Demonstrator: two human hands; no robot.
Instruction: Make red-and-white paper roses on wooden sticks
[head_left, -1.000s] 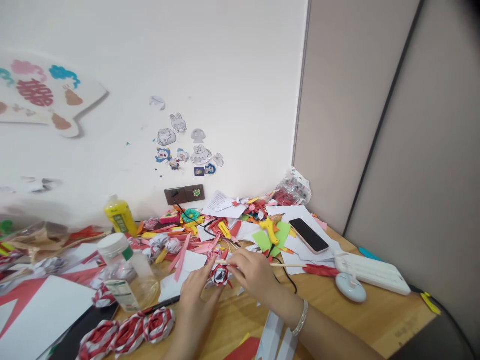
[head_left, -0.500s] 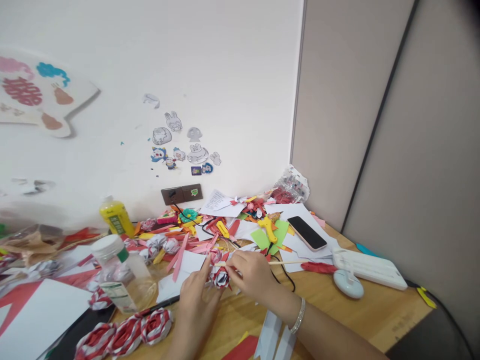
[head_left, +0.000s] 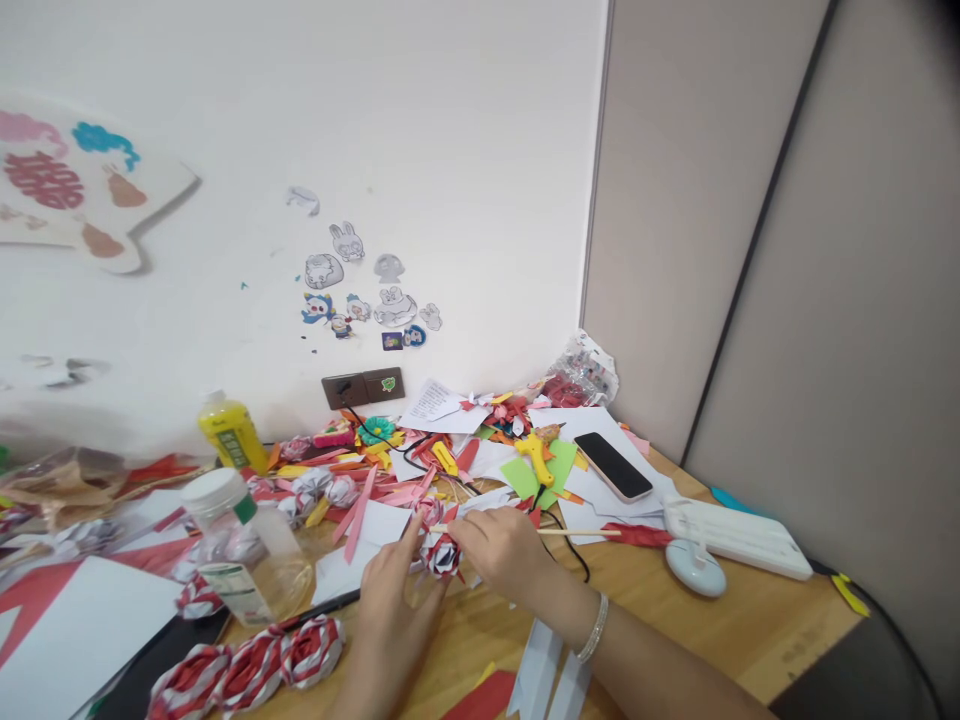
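Note:
A small folded paper flower (head_left: 441, 554), white and dark with red edges, sits low over the table between my two hands. My left hand (head_left: 396, 595) has its forefinger and thumb on either side of the flower, steadying it. Against the flower's right side, my right hand (head_left: 491, 548) is closed in a pinch on a thin wooden stick (head_left: 577, 531), which sticks out to the right behind the fingers. The stick's near end is hidden by the hand. Just behind the flower lies a pink and white paper rose (head_left: 429, 512).
A yellow glue gun (head_left: 535, 458) lies on green paper, its cord trailing close behind my right hand. A phone (head_left: 613, 466) and a white power strip (head_left: 739, 537) are on the right. Left stand a clear jar (head_left: 251, 550), a yellow bottle (head_left: 233, 433) and striped paper rolls (head_left: 251, 672).
My right fingers have shifted a little and now cover the stick's left end, which showed before. The stick reaches slightly farther right. My left hand stays almost where it was.

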